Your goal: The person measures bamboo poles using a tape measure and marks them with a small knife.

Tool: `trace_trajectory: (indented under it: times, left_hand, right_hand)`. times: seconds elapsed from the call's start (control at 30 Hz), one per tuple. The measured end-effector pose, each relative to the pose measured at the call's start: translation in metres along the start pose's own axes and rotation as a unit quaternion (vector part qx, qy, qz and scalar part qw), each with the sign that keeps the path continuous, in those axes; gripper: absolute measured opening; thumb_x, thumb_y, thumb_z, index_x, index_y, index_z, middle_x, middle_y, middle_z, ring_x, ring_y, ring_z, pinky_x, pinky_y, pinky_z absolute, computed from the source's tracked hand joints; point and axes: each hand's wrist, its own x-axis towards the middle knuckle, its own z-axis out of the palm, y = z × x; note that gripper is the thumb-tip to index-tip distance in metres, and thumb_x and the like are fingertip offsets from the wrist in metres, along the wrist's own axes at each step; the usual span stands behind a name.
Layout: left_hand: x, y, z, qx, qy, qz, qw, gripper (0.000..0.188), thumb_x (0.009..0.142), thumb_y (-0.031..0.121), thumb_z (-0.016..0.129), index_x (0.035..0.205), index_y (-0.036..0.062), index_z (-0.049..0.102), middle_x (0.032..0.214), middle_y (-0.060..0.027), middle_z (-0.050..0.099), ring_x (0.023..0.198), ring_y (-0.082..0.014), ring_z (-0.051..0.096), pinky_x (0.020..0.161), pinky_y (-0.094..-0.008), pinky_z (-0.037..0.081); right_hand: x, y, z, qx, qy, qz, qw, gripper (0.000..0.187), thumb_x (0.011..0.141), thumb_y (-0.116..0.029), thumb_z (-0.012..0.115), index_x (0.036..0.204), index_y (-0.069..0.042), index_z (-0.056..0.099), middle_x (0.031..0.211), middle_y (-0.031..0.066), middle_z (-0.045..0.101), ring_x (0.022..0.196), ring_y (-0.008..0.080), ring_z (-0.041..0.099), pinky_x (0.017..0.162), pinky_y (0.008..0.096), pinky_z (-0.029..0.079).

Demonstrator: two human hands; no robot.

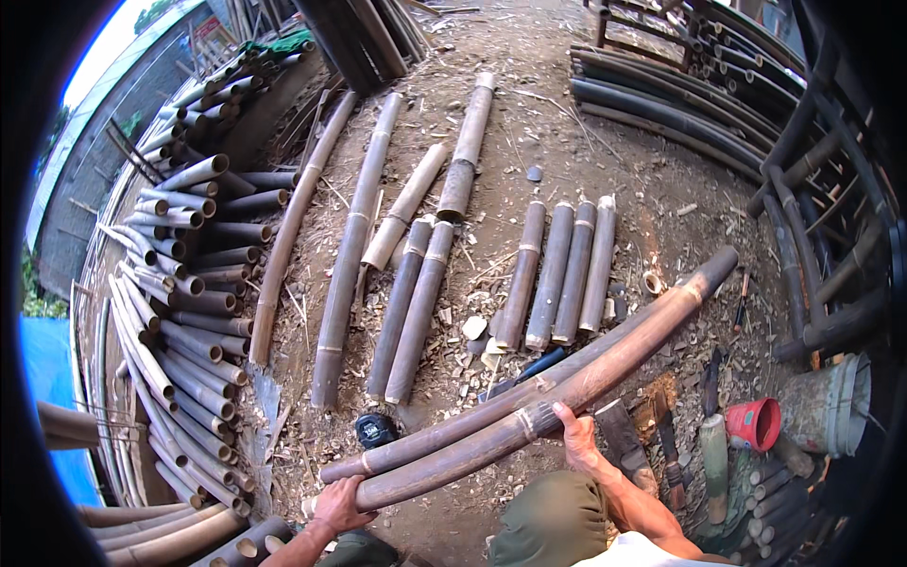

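A long brown bamboo pole (453,463) lies slantwise in front of me, from lower left to upper right. My left hand (340,506) is closed on its left end. Partway along the pole my right hand (575,438) grips it, thumb on top near a joint. Right behind it lies a second long bamboo pole (425,442), almost parallel. A round black tape measure (376,431) rests on the ground beyond the left ends. Past the poles' middle a tool with a black handle (540,364) lies partly hidden.
Short bamboo pieces (557,274) and longer bamboo lengths (354,255) lie on the chip-strewn ground ahead. Stacked bamboo (203,312) fills the left side. To the right are a red bucket (753,425), a grey bucket (829,406) and a dark pole frame (803,246).
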Motion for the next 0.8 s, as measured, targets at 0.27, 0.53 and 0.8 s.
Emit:
trace_trajectory:
  times: [0.27, 0.53, 0.8]
  left_hand:
    - [-0.077, 0.002, -0.02, -0.166, 0.037, -0.191, 0.967, 0.086, 0.063, 0.044, 0.08, 0.132, 0.0071, 0.046, 0.112, -0.0215, 0.065, 0.104, -0.0383, 0.064, 0.092, -0.0455, 0.051]
    - [0.063, -0.021, -0.096, -0.324, 0.218, -0.215, 0.895, 0.084, 0.06, 0.036, 0.08, 0.131, 0.0028, 0.048, 0.103, -0.0218, 0.067, 0.089, -0.0338, 0.068, 0.079, -0.044, 0.057]
    - [0.189, -0.133, -0.106, -0.292, 0.282, -0.166, 0.899, 0.066, 0.065, 0.025, 0.079, 0.12, -0.0009, 0.054, 0.098, -0.0177, 0.069, 0.087, -0.0263, 0.067, 0.079, -0.0383, 0.054]
  right_hand:
    - [0.114, -0.067, 0.2, -0.05, -0.143, -0.057, 0.987, 0.061, 0.085, -0.04, 0.073, 0.12, 0.008, 0.061, 0.116, 0.0115, 0.063, 0.104, 0.0179, 0.059, 0.093, 0.0324, 0.046]
    - [0.123, -0.104, 0.341, -0.133, -0.351, -0.244, 0.894, 0.069, 0.088, -0.028, 0.071, 0.14, 0.006, 0.04, 0.116, 0.0159, 0.064, 0.107, 0.0223, 0.062, 0.095, 0.0337, 0.05]
    - [0.002, 0.022, 0.058, -0.318, -0.309, -0.074, 0.893, 0.058, 0.092, -0.018, 0.066, 0.142, -0.002, 0.042, 0.105, 0.0089, 0.066, 0.092, 0.0144, 0.065, 0.078, 0.03, 0.054]
